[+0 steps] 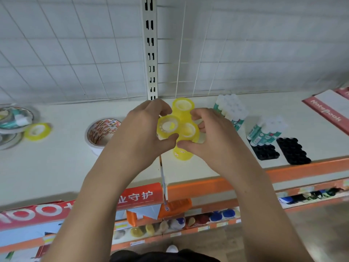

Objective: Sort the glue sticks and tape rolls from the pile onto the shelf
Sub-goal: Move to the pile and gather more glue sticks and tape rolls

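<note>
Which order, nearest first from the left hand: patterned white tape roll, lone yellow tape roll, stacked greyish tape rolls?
1. Patterned white tape roll, beside left hand.
2. Lone yellow tape roll, farther left.
3. Stacked greyish tape rolls, far left.

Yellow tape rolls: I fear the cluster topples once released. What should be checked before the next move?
1. Left hand grips the yellow tape rolls: ok.
2. Right hand grips them too: ok.
3. Rolls seated flat on the shelf: cannot tell, hands hide the bases.
4. Glue sticks stand apart from the cluster: ok.
5. Every yellow roll gathered: not ok, a lone yellow roll lies far left.
</note>
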Tool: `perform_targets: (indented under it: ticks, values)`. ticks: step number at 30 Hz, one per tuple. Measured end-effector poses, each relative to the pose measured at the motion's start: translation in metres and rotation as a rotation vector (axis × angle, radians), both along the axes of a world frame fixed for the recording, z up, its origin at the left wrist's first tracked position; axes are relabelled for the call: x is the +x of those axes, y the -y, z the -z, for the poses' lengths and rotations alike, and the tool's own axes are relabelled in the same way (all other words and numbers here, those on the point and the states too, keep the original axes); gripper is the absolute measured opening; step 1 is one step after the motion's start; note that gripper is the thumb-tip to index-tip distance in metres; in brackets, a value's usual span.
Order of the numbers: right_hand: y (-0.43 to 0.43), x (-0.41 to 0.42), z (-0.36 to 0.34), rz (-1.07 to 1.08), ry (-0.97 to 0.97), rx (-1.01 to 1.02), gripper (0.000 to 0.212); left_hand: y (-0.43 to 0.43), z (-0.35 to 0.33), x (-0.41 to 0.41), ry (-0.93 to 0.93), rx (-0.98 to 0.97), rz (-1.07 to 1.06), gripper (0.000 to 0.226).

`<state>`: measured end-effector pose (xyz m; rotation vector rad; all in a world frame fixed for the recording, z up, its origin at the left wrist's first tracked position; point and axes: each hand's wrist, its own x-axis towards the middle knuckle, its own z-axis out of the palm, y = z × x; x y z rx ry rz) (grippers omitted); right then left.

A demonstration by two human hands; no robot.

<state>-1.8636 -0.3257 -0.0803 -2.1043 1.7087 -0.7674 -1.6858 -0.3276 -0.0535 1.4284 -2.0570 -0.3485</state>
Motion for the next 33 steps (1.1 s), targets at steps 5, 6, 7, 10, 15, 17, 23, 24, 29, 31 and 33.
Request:
perform_targets:
  ticks: [5,6,7,10,15,17,23,24,29,31,33]
  values:
    - [-0.003,-0.012,0.002,0.037,0.002,0.049,0.068,0.006,-0.002,-0.019,-0.008,-0.007,0.037,0.045]
    - [-0.003,-0.013,0.002,0.040,-0.004,0.071,0.065,0.007,-0.001,-0.022,-0.003,0.005,0.045,0.046]
    - [-0.002,-0.014,0.002,0.036,-0.005,0.089,0.061,0.008,0.000,-0.025,0.003,0.020,0.051,0.046]
    - [-0.001,-0.015,0.004,0.017,0.026,0.102,0.046,0.009,0.003,-0.030,0.011,0.049,0.056,0.047]
    - [0.001,-0.016,0.002,0.004,0.030,0.099,0.041,0.008,0.002,-0.013,-0.002,0.019,0.050,0.055]
    - [0.002,-0.017,0.001,-0.003,0.025,0.120,0.040,0.008,0.003,-0.003,0.025,0.068,0.019,0.059]
    - [0.006,-0.018,-0.002,-0.014,0.032,0.203,0.033,0.015,0.014,-0.008,0.110,0.342,0.055,0.044]
    - [0.007,-0.018,-0.003,-0.010,0.044,0.213,0.032,0.016,0.015,-0.010,0.105,0.343,0.058,0.038]
    - [0.010,-0.017,-0.001,-0.015,0.061,0.221,0.033,0.018,0.016,-0.014,0.155,0.322,0.042,0.029]
    - [0.010,-0.016,0.002,-0.015,0.054,0.201,0.033,0.018,0.016,-0.015,0.184,0.322,0.033,0.029]
    - [0.011,-0.014,0.004,-0.009,0.023,0.188,0.036,0.018,0.015,-0.016,0.246,0.315,0.025,0.031]
